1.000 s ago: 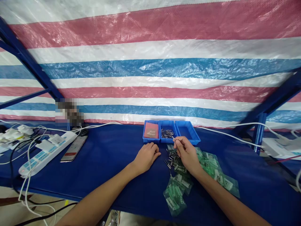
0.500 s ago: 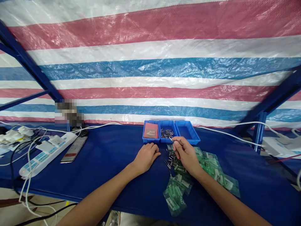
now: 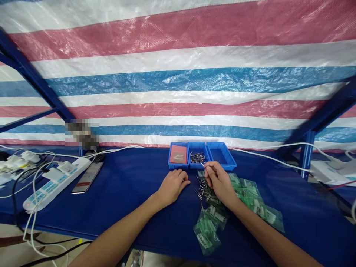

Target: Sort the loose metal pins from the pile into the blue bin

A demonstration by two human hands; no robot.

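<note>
My right hand (image 3: 218, 181) pinches a small thin metal pin (image 3: 203, 165) between thumb and fingertips, close to the front edge of the middle blue bin (image 3: 191, 166). That bin holds many dark, slim metal pins (image 3: 197, 157). Below the hand lies a loose scatter of similar dark pins (image 3: 198, 192). My left hand (image 3: 172, 186) rests on the blue tabletop, fingers curled under and nothing visible in them. Green-tinted plastic packets (image 3: 206, 230) with small pale pieces inside spread under and around my right forearm; that arm covers part of the pile.
The left blue bin (image 3: 170, 165) contains a reddish pad (image 3: 178, 149) with small pale pieces on it. A third blue bin (image 3: 228, 162) stands on the right. A phone (image 3: 87, 178) and a white power strip (image 3: 52, 185) with cables lie at the left.
Almost nothing differs. The pin's tip between my right fingers has shifted very slightly; both hands stay in place.
</note>
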